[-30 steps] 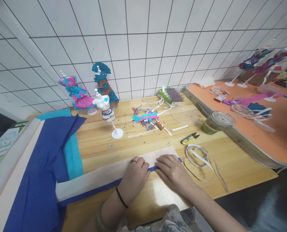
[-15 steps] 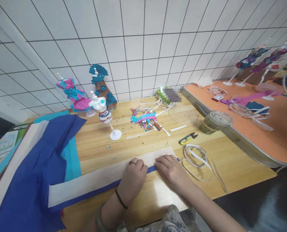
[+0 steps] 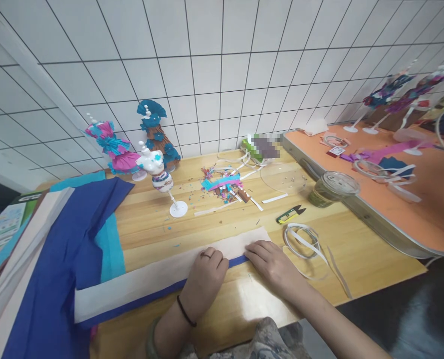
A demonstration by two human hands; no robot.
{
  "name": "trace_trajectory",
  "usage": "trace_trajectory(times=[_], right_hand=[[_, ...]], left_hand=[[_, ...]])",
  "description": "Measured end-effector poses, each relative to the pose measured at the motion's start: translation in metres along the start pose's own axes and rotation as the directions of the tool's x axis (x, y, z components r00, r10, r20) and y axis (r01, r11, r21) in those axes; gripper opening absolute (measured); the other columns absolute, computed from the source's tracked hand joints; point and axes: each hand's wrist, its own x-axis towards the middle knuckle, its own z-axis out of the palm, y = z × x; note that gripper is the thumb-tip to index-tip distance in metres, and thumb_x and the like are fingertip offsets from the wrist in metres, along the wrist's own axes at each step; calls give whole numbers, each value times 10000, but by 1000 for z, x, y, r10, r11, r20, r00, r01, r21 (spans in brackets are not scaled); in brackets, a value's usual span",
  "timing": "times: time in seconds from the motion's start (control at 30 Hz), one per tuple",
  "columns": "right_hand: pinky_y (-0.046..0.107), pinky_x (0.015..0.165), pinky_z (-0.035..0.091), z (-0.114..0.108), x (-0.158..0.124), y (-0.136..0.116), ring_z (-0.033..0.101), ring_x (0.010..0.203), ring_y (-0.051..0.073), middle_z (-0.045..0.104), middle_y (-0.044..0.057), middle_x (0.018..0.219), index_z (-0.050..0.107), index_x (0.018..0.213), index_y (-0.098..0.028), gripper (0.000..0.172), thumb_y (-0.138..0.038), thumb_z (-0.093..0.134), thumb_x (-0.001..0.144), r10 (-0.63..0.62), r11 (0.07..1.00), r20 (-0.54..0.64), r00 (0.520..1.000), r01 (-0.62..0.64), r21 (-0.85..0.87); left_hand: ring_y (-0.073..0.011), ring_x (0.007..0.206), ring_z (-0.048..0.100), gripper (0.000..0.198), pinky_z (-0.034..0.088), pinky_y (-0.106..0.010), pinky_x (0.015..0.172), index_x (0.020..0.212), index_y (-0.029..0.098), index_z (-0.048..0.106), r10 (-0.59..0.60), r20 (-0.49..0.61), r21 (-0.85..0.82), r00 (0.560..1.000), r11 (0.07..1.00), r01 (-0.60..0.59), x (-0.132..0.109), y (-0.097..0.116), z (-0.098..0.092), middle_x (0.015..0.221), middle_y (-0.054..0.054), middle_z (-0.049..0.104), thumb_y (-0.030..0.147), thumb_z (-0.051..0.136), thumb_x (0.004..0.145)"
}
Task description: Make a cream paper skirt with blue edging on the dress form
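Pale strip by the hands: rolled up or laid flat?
Laid flat: the pale strip stretches along the table, left hand and right hand at its near edge.

my wood table rn | pink-and-teal mini dress form off to my left near the tiled wall | colorful scraps heaped mid-table | snips just beside a white coil | lidded cup by the orange tabletop
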Motion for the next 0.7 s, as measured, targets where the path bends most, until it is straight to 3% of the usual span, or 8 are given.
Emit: trace_trajectory(times=[0.33,0.7], right_hand=[[387,809,467,-2,-3,3,549,977,224,661,119,1028,631,1077,-153,257,-209,421,939,1,1000,0,1000,-1,-7],[415,818,489,-4,-5,2,542,1008,238,649,129,1057,619,1114,-148,264,-184,435,928,16,1000,14,1000,-16,-21]], left_hand=[[-203,759,485,40,428,-341,680,789,163,573,36,-20,50,999,998,-35,-3,1,-3,755,-24,554,177,604,810],[-208,820,512,150,449,-350,730,969,155,604,24,69,70,997,997,-29,-7,4,-11,835,-39,581,185,594,822]])
